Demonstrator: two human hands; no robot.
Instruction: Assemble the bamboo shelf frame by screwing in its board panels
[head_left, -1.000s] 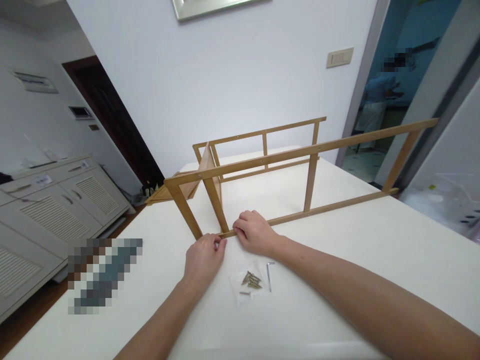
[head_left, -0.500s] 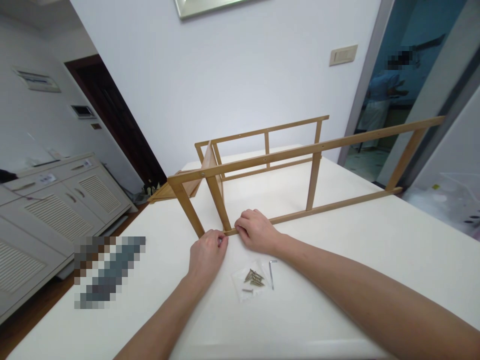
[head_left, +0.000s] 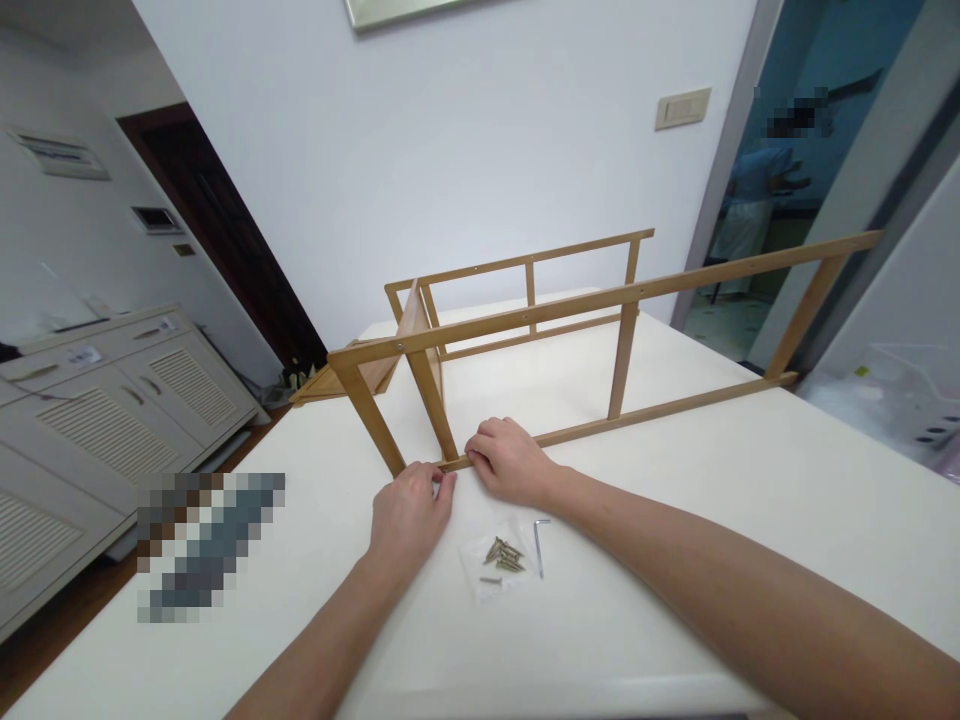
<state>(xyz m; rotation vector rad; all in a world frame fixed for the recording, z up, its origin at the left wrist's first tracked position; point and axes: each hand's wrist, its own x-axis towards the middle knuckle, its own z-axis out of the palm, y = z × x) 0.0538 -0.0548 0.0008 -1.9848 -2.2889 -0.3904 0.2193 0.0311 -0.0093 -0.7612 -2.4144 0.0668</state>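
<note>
Wooden frame point(head_left: 525, 318), lying on its long side on the white bench point(head_left: 637, 590), is light brown and looks like two ladders with a flat board point(head_left: 417, 325) between them near the left end. The right hand point(head_left: 510, 462) has its fingers bent over the low near bar, holding it. The left hand point(head_left: 411, 510) has its thumb and finger close together at the same bar, by the corner; I can't tell if they pinch something small. That hand hides the corner. The bars are thin, straight and smooth, with little round holes. Just in front of the hands is a thin, see-through bag point(head_left: 472, 570) with pointy, gold-brown screws point(head_left: 507, 553) on it and one more screw point(head_left: 491, 581) apart from them. A shiny bent metal key point(head_left: 539, 550) is just beside the bag. More flat wood point(head_left: 322, 385) is past the frame's left end. Behind is a plain pale wall point(head_left: 525, 150). A person point(head_left: 754, 190) stands through the doorway on the right.
</note>
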